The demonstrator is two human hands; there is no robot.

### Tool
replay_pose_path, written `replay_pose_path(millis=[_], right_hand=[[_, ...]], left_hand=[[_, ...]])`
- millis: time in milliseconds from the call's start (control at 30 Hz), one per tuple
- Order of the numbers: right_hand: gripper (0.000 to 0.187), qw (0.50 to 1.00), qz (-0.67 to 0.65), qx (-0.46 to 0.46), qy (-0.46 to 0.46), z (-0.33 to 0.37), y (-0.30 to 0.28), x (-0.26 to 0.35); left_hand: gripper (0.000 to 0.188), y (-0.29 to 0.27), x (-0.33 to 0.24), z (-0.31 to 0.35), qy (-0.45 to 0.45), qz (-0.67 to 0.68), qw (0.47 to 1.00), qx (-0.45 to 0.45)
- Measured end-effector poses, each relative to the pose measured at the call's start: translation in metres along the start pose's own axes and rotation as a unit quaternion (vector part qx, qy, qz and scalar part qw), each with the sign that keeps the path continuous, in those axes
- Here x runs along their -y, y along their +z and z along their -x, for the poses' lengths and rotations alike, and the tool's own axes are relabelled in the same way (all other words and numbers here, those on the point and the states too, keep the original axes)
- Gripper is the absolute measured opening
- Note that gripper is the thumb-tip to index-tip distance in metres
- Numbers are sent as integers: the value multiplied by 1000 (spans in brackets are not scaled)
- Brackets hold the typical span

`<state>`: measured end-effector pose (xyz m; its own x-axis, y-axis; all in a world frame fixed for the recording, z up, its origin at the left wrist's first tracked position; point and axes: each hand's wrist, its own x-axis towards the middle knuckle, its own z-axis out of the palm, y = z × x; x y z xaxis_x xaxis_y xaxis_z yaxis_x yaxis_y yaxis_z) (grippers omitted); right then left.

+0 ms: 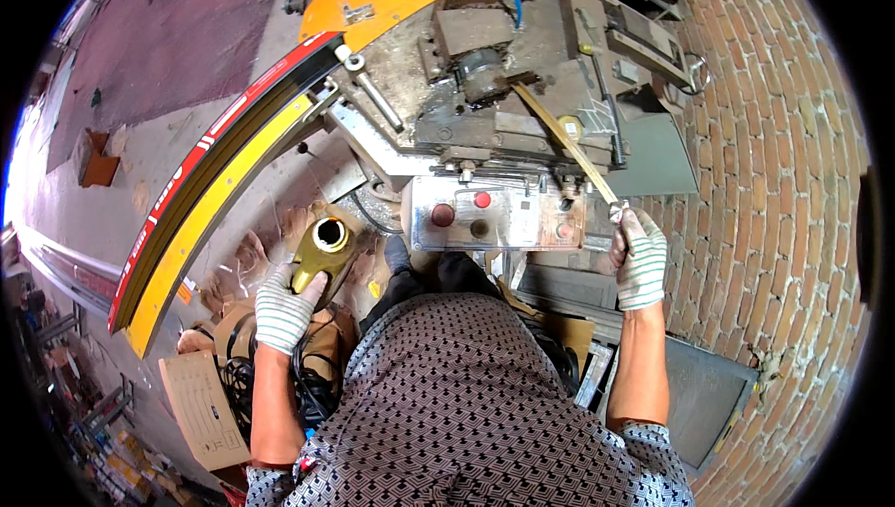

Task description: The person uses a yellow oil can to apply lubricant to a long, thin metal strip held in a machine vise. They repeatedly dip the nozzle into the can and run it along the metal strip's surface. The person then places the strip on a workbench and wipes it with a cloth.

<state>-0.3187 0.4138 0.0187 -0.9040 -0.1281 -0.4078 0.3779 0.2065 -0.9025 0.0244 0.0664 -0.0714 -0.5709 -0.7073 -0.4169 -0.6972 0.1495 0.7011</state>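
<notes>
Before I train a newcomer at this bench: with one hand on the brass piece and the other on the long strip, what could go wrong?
1. The right hand pinches only the near end of the brass strip, whose far end reaches into the machine; it could jerk or bend.
2. The left hand holds the hollow brass part low over cables and cardboard; a drop could be awkward.
3. Striped gloves might snag.

"Where is the machine?"

"In front of the person. Its button box (499, 215) is nearest them. The left hand (280, 307) holds a tube (322, 255) on the left. The right hand (640, 260) holds a long strip (564, 142) lying across the machine (522, 88), with the wall (783, 181) on the right."
</notes>
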Motion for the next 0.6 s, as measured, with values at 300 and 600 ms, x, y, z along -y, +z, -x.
replay_pose_path(millis=[300,600], right_hand=[[23,990,107,58,-67,-43,-42,29],[25,979,150,124,-68,-92,-63,70]], left_hand=[[37,3,1,0,-21,51,998,5],[35,7,-8,10,-34,47,998,-13]])
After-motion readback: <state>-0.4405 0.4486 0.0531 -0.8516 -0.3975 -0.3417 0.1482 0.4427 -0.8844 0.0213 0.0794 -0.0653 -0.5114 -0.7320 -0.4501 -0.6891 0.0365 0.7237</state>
